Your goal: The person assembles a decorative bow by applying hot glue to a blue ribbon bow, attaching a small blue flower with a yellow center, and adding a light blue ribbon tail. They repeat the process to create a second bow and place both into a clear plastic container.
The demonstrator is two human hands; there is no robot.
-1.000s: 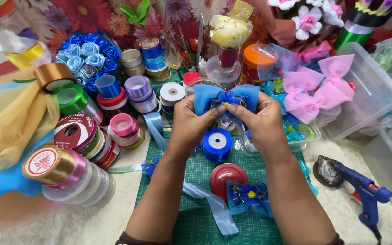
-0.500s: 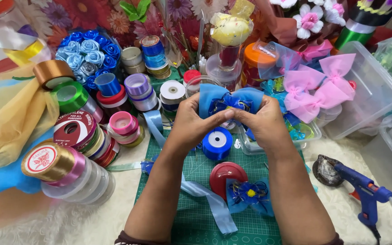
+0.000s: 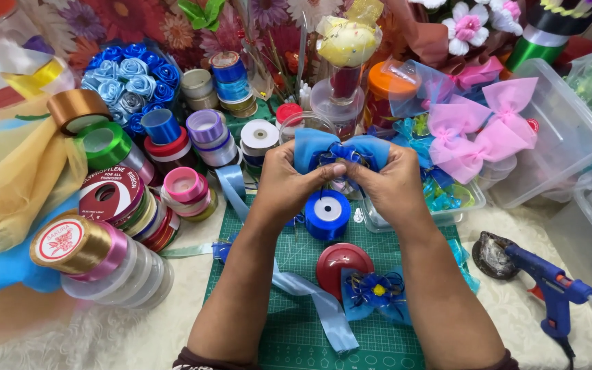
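Both hands (image 3: 340,179) pinched on blue bow (image 3: 340,149)

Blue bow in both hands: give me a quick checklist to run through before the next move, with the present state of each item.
1. Both hands on the bow: ok. The left hand and right hand pinch the blue bow at its middle.
2. Bow loops even: ok, one spreads to each side of the pinch.
3. Centre tie secure: cannot tell, the fingertips cover it.
4. Space below the hands: not ok. A blue ribbon spool sits right under them on the green cutting mat.
5. Glue gun within reach: ok, the blue glue gun lies to the right, off the mat.
6. Glue gun hot: cannot tell.
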